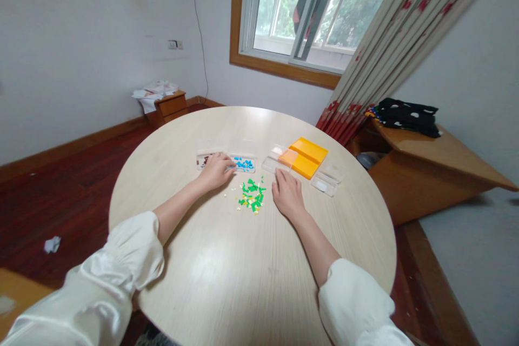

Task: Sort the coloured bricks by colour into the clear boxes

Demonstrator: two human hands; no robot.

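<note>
My left hand (217,171) reaches over a clear plastic box of blue bricks (245,164), its bent fingers and thumb at the near edge. Dark brown bricks (200,161) show to the left, partly hidden behind this hand. My right hand (288,193) lies palm down on the table, index finger stretched to the near edge of another clear plastic box (268,164), thumb apart. Between the hands, a loose pile of small green bricks (253,197) is mixed with yellow and cream pieces.
A yellow case (308,150) lies unfolded on the round table (227,275), partly under the clear box. A small clear container (325,184) sits to its right. Beyond the table stand a small wooden cabinet (172,105) and a wooden desk (430,173) with black cloth (407,117).
</note>
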